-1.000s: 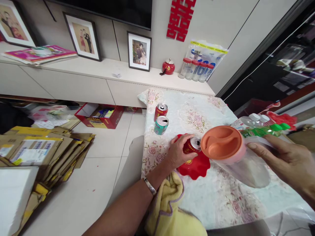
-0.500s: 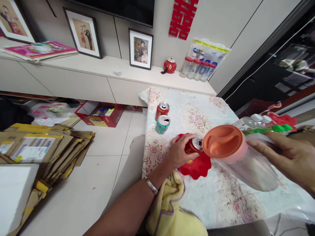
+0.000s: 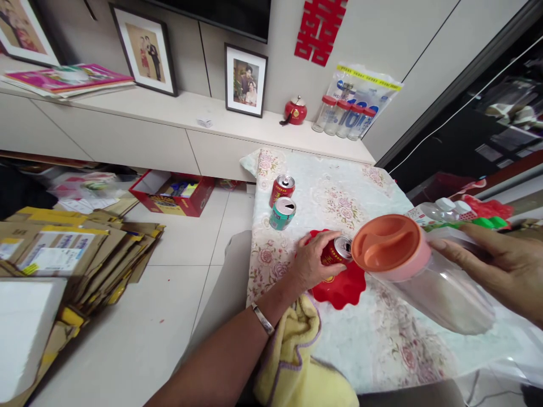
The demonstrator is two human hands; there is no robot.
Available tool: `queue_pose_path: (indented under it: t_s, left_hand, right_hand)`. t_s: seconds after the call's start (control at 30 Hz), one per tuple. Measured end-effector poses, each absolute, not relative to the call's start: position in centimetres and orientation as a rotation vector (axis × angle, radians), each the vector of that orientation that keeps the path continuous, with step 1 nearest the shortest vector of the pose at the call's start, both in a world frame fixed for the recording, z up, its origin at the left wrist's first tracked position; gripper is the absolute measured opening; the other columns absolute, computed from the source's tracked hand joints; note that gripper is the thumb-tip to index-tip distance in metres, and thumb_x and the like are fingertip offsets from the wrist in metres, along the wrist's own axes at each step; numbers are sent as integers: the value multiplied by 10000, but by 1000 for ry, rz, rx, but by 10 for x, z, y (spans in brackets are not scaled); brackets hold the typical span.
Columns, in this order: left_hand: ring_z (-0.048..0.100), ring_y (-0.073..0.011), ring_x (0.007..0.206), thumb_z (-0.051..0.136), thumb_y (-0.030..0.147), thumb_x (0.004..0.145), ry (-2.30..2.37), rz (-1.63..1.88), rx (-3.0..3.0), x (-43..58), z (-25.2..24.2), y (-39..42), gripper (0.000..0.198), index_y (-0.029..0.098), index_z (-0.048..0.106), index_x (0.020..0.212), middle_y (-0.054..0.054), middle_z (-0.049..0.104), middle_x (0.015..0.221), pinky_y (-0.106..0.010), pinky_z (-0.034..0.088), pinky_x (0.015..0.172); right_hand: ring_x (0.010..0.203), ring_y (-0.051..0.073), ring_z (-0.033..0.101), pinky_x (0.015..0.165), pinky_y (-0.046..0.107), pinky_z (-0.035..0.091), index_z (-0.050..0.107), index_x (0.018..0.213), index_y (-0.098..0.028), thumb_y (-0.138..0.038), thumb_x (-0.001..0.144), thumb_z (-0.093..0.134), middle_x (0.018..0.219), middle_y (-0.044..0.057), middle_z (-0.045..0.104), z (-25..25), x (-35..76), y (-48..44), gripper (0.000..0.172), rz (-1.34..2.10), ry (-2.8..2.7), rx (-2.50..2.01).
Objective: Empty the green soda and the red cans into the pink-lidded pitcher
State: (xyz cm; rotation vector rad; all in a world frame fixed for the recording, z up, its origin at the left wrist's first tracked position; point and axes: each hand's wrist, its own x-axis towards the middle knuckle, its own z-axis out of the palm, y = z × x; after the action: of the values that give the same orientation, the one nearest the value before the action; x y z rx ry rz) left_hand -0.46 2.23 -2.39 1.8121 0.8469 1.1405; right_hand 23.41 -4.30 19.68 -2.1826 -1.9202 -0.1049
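Observation:
My left hand (image 3: 316, 261) is wrapped round a red drink can (image 3: 336, 252), opened at the top and leaning to the right over a scalloped red tray (image 3: 345, 287). In my right hand (image 3: 496, 263) is the handle of a clear pitcher (image 3: 445, 299) with an orange lid (image 3: 387, 243). The pitcher is tilted toward the can, its lid edge right beside the can's top; whether they touch I cannot tell. Another red can (image 3: 283, 189) and a green can (image 3: 282, 213), both opened, stand upright at the table's left side.
A floral cloth covers the table (image 3: 314, 186). A yellow towel (image 3: 292, 350) lies at the near edge. Bottles (image 3: 445, 206) stand at the right edge. On the cabinet are glass jars (image 3: 337, 117) and a red pot (image 3: 296, 111). Flattened cardboard (image 3: 106, 254) fills the floor at left.
The pitcher's base has swung slightly to the right and down. My left hand still holds the can over the tray, and the camera view has shifted a little.

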Motion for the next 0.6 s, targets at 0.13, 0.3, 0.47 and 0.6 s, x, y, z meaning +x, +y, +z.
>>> queue_pose_path:
  t_s: [0.13, 0.3, 0.47, 0.6]
  left_hand:
    - [690, -339, 1367, 925, 235, 786, 849, 1151, 1811, -5, -23, 22, 702, 316, 630, 1418, -81, 750, 1460, -619, 398, 1284]
    - [694, -334, 1361, 925, 238, 790, 845, 1152, 1807, -6, -23, 21, 703, 327, 633, 1423, -70, 751, 1457, -609, 410, 1281]
    - [691, -335, 1366, 931, 251, 786, 849, 1142, 1810, -6, -23, 21, 711, 327, 630, 1426, -74, 749, 1465, -608, 399, 1286]
    - [675, -338, 1393, 922, 266, 802, 852, 1121, 1818, -6, -23, 21, 704, 324, 620, 1436, -79, 737, 1486, -609, 387, 1294]
  right_hand:
    - [521, 254, 662, 542, 405, 517, 816, 834, -269, -799, 706, 552, 654, 49, 739, 200, 231, -41, 606, -86, -1888, -2229]
    - [533, 267, 663, 555, 421, 519, 786, 768, -279, -816, 692, 520, 644, 64, 727, 202, 234, -40, 604, -92, -1864, -2311]
    - [599, 275, 714, 553, 410, 533, 788, 807, -266, -897, 718, 488, 769, 88, 787, 203, 235, -41, 705, -101, -1902, -2306]
    - [510, 233, 641, 493, 393, 503, 667, 680, -259, -1012, 742, 405, 710, 96, 748, 204, 234, -39, 800, -115, -1988, -2265]
